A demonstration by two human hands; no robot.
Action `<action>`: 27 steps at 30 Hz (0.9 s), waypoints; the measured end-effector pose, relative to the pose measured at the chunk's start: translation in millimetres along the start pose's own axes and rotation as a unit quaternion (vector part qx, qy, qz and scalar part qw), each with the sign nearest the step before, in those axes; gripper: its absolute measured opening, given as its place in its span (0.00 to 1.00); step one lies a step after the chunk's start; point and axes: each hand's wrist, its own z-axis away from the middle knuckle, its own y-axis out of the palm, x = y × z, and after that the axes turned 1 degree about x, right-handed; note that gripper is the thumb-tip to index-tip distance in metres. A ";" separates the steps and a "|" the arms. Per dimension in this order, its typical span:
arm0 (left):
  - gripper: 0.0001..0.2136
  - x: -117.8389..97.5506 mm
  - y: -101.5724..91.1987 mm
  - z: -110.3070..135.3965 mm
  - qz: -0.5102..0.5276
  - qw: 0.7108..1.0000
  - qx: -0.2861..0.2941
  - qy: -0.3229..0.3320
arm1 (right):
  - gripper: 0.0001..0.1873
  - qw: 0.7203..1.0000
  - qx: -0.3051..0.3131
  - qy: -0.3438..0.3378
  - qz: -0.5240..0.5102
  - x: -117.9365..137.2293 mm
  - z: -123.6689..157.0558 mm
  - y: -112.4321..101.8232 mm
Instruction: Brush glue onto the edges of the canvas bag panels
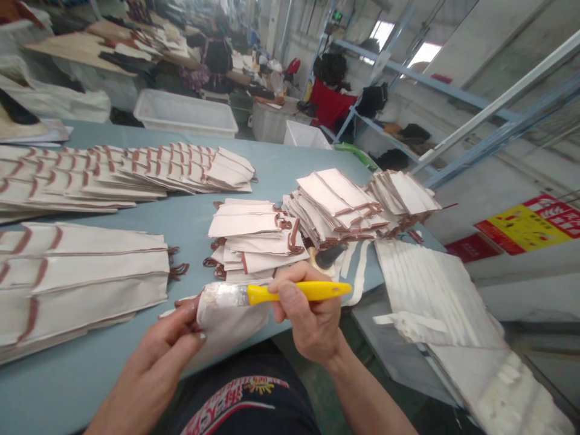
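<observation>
My right hand [308, 311] is closed round the yellow handle of a paintbrush [299, 292]. The brush lies roughly level, and its whitish, coated head touches the edge of a cream fabric piece [238, 323]. With bent fingers, my left hand [167, 344] grips that piece at its left end, just beside the bristles. Beyond my hands sits a stack of cream pieces [247, 223] with brown trim and loops. To the left, overlapping cream pieces [104, 269] lie fanned out with brown edges.
Further stacks of cream pieces [335, 193] stand at the right on the blue-grey table [190, 211]. Another fanned row [136, 166] runs along the back left. Long white strips [426, 290] lie beside the table's right end. A white plastic bin [185, 115] stands behind the table.
</observation>
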 end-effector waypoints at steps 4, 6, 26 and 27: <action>0.11 6.3 -7.7 -8.0 -0.079 0.994 0.009 0.069 | 0.24 0.998 -0.002 0.041 -0.042 5.1 -6.6 9.7; 0.11 10.3 -12.8 -11.3 -0.089 0.993 0.027 0.074 | 0.25 0.997 -0.027 0.041 -0.063 5.1 -9.2 8.1; 0.06 12.1 -4.7 -8.3 0.177 0.980 0.094 -0.011 | 0.15 0.989 -0.107 -0.104 0.026 -17.2 14.7 6.9; 0.06 13.9 -5.4 -8.5 0.177 0.978 0.106 0.006 | 0.16 0.989 -0.097 -0.100 0.043 -17.2 17.1 4.9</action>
